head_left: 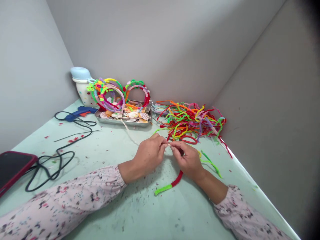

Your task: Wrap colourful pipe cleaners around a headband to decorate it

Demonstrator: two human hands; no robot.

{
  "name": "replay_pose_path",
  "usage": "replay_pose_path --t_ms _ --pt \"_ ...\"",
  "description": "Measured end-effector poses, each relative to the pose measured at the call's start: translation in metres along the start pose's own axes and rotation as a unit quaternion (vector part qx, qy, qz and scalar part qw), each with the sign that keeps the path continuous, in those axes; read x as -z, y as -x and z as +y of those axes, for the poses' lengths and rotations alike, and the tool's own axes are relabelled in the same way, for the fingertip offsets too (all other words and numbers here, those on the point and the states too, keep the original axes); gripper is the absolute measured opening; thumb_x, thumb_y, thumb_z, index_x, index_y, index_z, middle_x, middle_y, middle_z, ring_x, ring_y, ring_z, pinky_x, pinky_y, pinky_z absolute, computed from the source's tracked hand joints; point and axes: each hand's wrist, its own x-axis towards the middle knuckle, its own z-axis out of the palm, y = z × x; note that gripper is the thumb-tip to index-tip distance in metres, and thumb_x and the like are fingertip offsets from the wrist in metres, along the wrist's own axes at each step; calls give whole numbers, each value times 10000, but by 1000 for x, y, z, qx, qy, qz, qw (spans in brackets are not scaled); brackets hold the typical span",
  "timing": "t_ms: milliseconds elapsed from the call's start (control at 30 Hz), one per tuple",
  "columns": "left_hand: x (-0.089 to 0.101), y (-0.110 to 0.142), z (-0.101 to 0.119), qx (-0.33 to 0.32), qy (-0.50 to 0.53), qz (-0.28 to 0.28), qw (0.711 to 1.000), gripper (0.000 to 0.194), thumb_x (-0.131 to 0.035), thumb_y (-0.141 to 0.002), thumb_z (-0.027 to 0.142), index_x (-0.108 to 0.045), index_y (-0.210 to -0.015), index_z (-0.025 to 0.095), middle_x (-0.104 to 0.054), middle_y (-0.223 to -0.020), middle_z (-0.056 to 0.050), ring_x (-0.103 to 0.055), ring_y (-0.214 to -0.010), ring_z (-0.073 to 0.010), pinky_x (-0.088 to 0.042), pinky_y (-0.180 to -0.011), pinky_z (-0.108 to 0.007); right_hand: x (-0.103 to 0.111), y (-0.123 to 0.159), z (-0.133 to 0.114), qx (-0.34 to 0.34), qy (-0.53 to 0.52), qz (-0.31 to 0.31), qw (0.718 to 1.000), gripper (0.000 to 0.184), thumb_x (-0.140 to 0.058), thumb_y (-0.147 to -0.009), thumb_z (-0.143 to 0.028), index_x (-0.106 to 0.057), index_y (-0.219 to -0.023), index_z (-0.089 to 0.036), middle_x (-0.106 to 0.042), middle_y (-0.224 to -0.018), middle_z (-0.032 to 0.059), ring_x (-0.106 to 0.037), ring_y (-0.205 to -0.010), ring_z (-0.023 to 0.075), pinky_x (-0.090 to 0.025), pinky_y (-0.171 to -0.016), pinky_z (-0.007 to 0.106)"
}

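The left hand (150, 152) and right hand (188, 160) meet above the pale green table (200, 216), fingertips nearly touching. On each hand, thumb and forefinger are pressed together, pinching a small pale piece (169, 145) located between the two hands; its ends are covered by the fingertips, so its full shape cannot be determined. The remaining fingers are curled and partly hidden. A red-and-green fuzzy strip (172, 184) emerges below the right hand; its upper portion is concealed. A white strand (128, 132) runs from the metal tray (120, 123) toward the left hand, behind which its near end disappears. The tray contains seashells (132, 115), partly obscured by decorated headbands (123, 100). Markings on the white cup (86, 91), behind the tray, are too small to make out. Individual strands in the fuzzy-stem pile (192, 120) overlap and cannot be traced separately. The blue glue gun (81, 113) lies left of the tray, near a looped black cable (60, 155). The red-edged phone (15, 170) is cut off at the left picture edge.
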Motion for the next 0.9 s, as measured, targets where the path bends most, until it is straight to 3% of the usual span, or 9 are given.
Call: replay_pose_path --t_ms 900 --pt "6 -5 -2 11 41 -49 998 230 -409 -882 256 -617 -828 173 -583 -800 -27 -542 -774 -156 -407 -691 -265 0 1 0 15 -5 12 1000 179 -531 -847 -193 -647 -981 -222 -701 -863 29 -640 -751 157 -503 -687 274"
